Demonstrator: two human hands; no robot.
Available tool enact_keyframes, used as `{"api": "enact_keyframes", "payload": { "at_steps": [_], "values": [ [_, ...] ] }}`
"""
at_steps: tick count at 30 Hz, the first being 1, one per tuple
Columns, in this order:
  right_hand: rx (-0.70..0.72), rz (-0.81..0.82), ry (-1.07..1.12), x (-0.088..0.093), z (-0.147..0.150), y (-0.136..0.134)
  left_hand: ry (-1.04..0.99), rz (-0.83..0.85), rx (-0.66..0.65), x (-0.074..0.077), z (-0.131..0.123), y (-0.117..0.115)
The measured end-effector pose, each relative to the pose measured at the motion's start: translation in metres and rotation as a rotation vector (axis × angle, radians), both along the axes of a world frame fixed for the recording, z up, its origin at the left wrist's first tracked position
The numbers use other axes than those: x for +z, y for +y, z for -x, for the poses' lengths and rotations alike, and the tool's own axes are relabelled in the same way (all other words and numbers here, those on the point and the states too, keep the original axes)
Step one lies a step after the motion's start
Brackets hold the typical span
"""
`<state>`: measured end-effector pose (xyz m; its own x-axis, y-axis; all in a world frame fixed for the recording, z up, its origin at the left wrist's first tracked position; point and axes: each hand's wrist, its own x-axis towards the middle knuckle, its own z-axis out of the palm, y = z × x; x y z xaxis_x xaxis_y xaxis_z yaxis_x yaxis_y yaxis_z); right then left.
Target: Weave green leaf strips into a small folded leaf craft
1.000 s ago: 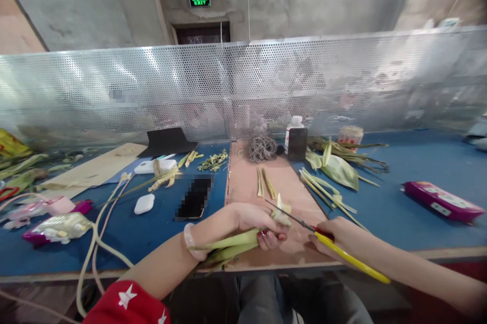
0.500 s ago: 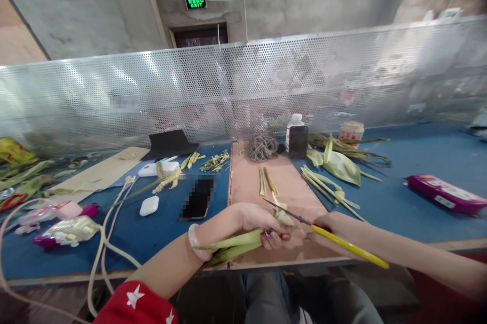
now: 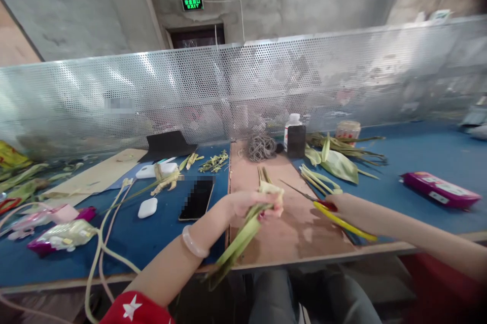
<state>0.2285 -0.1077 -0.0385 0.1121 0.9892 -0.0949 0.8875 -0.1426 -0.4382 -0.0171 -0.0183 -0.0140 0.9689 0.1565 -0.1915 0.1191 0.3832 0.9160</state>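
My left hand (image 3: 253,204) is closed round a bundle of long green leaf strips (image 3: 240,240), like husks, above the wooden board (image 3: 297,243). The strips trail down toward the table's front edge, and a pale folded end (image 3: 274,193) sticks out past my fingers. In my right hand (image 3: 344,207) is a pair of scissors (image 3: 357,231) with yellow handles. Their thin dark blades point left toward the pale end but stand apart from it. Two cut strips (image 3: 265,174) lie on the board just beyond my left hand.
A coil of grey cord (image 3: 262,148), a white bottle (image 3: 292,120) and a dark box (image 3: 296,141) stand at the back. Leaves (image 3: 338,166) and a purple packet (image 3: 437,189) lie right. Left are a phone (image 3: 201,198), a white case (image 3: 147,208) and cables (image 3: 99,248).
My left hand has lifted slightly and turned the bundle, so its strips hang more steeply. My right hand has drawn the scissors away to the right, off the pale end.
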Motion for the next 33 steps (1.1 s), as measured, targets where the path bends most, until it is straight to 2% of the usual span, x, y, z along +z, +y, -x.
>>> {"api": "enact_keyframes", "payload": {
  "at_steps": [3, 5, 8, 9, 11, 13, 15, 18, 21, 23, 26, 29, 31, 33],
  "values": [
    [-0.027, 0.037, -0.245, 0.012, -0.002, 0.016, -0.151, 0.106, 0.170, 0.002, 0.003, 0.020],
    [-0.028, -0.015, -0.394, 0.018, 0.004, 0.023, -0.210, 0.140, 0.274, 0.002, 0.003, 0.030],
    [-0.036, -0.143, -0.459, 0.019, 0.024, 0.023, -0.213, 0.140, 0.366, 0.000, 0.005, 0.039],
    [0.031, -0.207, -0.442, 0.017, 0.033, 0.021, -0.210, 0.142, 0.382, -0.001, 0.005, 0.040],
    [0.276, -0.338, -0.354, 0.010, 0.050, 0.017, -0.214, 0.157, 0.403, -0.003, 0.005, 0.043],
    [0.504, -0.397, -0.263, 0.000, 0.067, 0.016, -0.223, 0.169, 0.415, -0.005, 0.006, 0.046],
    [0.554, -0.410, -0.204, -0.009, 0.078, 0.016, -0.214, 0.166, 0.412, -0.008, 0.006, 0.049],
    [0.498, -0.431, 0.088, -0.018, 0.075, 0.008, -0.148, 0.163, 0.447, -0.012, 0.006, 0.054],
    [0.334, -0.492, 0.563, -0.027, 0.045, -0.018, -0.077, 0.170, 0.543, -0.018, 0.005, 0.060],
    [0.171, -0.741, 0.850, -0.035, 0.018, -0.037, -0.062, 0.160, 0.572, -0.020, 0.003, 0.062],
    [0.133, -0.831, 0.996, -0.042, -0.008, -0.049, -0.050, 0.144, 0.612, -0.020, 0.000, 0.061],
    [-0.010, -0.931, 1.135, -0.034, 0.004, -0.032, -0.055, 0.092, 0.693, -0.017, -0.005, 0.052],
    [-0.037, -0.782, 1.196, -0.023, 0.028, -0.011, -0.081, 0.037, 0.750, -0.016, -0.009, 0.047],
    [-0.049, -0.633, 1.103, -0.013, 0.058, 0.010, -0.096, -0.018, 0.789, -0.018, -0.013, 0.044]
  ]
}}
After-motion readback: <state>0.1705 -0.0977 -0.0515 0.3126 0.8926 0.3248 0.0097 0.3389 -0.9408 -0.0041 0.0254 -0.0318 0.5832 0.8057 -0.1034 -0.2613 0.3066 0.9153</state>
